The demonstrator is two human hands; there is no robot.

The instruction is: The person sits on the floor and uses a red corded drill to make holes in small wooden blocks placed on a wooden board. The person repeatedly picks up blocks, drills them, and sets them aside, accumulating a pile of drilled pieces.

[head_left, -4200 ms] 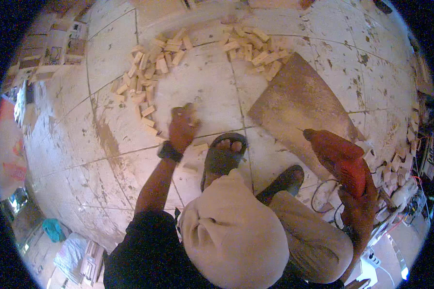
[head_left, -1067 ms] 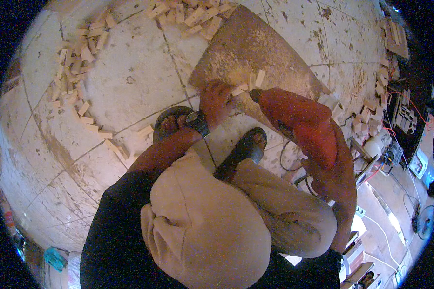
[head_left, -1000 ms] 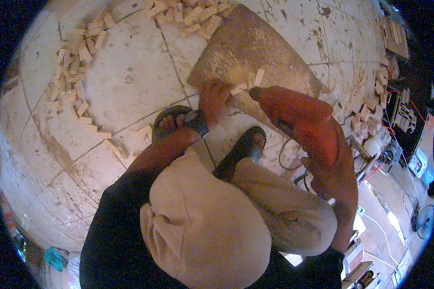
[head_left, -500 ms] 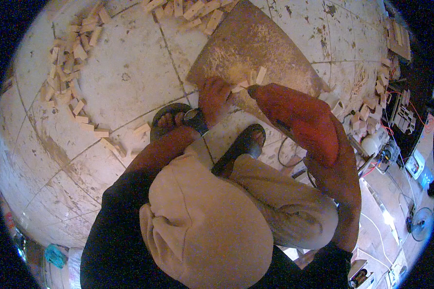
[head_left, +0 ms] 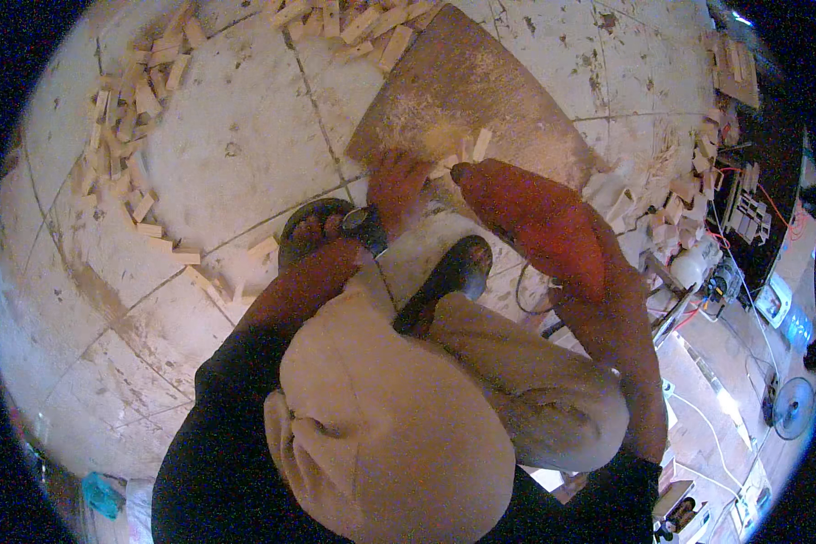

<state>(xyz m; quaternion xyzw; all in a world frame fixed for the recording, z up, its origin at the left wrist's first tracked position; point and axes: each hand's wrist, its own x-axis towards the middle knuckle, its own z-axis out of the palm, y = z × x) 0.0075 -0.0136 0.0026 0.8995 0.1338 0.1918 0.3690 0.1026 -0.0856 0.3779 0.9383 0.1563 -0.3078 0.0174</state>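
Observation:
My left hand [head_left: 397, 183] presses a small wooden block [head_left: 446, 166] down on a brown board [head_left: 467, 91] lying on the tiled floor. My right hand [head_left: 607, 286] grips a red power drill [head_left: 533, 216], whose nose points at that block, right beside the left fingers. A watch sits on my left wrist. My knees and two sandalled feet [head_left: 313, 231] fill the centre below the hands. Sawdust lies on the board.
Several small wooden blocks [head_left: 122, 127] lie scattered in a curve on the floor at left and along the top [head_left: 354, 20]. More blocks, cables, a white bottle [head_left: 694, 267] and a fan [head_left: 789, 408] crowd the right side.
Since the oldest frame my left hand has come from the floor blocks to the board with a block. The drill has moved up to it. Over the last second little has shifted.

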